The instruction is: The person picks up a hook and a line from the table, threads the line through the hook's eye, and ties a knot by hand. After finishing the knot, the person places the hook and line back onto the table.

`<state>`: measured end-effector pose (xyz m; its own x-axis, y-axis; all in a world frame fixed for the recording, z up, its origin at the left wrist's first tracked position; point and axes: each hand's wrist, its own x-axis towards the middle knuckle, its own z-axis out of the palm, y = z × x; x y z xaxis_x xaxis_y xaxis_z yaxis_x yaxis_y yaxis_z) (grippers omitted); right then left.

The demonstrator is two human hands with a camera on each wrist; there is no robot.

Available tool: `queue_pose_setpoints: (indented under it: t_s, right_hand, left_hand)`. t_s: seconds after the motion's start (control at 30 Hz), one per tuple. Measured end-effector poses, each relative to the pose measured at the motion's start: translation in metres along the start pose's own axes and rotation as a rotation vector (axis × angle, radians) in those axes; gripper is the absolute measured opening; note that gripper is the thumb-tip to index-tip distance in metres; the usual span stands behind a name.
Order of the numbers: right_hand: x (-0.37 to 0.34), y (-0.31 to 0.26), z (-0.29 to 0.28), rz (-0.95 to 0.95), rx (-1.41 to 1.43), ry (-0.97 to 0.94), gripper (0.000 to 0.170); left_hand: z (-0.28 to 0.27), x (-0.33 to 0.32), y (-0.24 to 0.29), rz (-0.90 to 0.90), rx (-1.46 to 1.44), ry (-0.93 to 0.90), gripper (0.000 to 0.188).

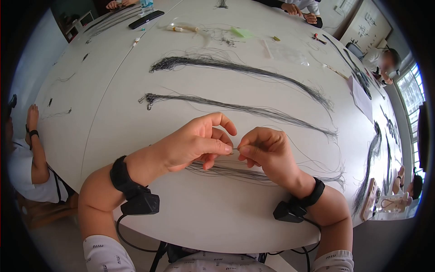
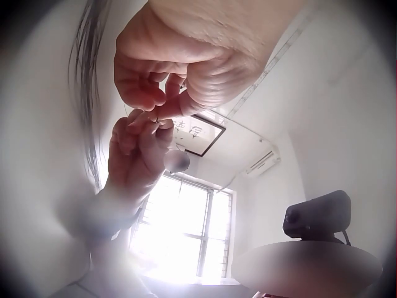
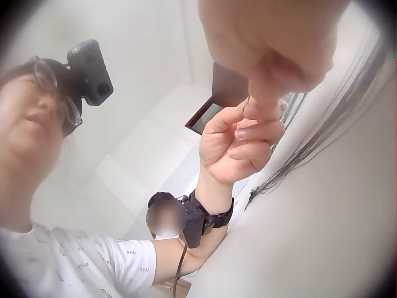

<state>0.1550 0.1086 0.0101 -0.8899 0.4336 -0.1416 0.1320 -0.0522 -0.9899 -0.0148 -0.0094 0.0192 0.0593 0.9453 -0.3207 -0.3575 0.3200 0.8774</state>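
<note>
Nearest us, above the curved near edge of the smooth white table point(image 1: 204, 215), we see the left hand point(image 1: 197, 144) and the right hand point(image 1: 268, 150) meeting fingertip to fingertip, each pinching a thin, dark, wire-like piece point(image 1: 235, 149) that bridges the small gap between them. The left forefinger arches clear of the pinch. We judge the step in hand to be fine work on this piece, and the next move seems to call for a steady left pinch and a small, careful shift of the right fingertips. We cannot tell whether the piece is a hook, a strand or both; the fingertips cover most of it, and bright window light washes out the left wrist view. Beneath the hands lies a loose bundle of fine dark grey strands point(image 1: 226, 171), its left part hidden by the left hand and forearm. Beyond it, a slim middle bundle of dark strands point(image 1: 235, 108) ends in hook-like metal curls point(image 1: 149, 100) toward the table's left side; farther off lies a thicker black bundle point(image 1: 244, 68), its left end too tangled to make out. At the far edge, another person's hands point(image 1: 291, 8) are partly cut off by the frame.
</note>
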Motion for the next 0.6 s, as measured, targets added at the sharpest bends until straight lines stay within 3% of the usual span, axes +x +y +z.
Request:
queue_pose_setpoints:
  t_s: [0.43, 0.53, 0.6]
  right_hand:
    - [0.0018, 0.0012, -0.0067, 0.029, 0.014, -0.043, 0.003]
    - [0.0009, 0.0008, -0.0043, -0.053, 0.062, -0.025, 0.008]
    - [0.002, 0.0043, -0.0046, -0.097, 0.039, -0.072, 0.014]
  left_hand:
    - [-0.0031, -0.0017, 0.0002, 0.161, 0.273, 0.054, 0.024]
    - [-0.0013, -0.0029, 0.0017, 0.166, 0.328, 0.072, 0.023]
    - [-0.0023, -0.0013, -0.0026, 0.262, 0.417, 0.088, 0.019]
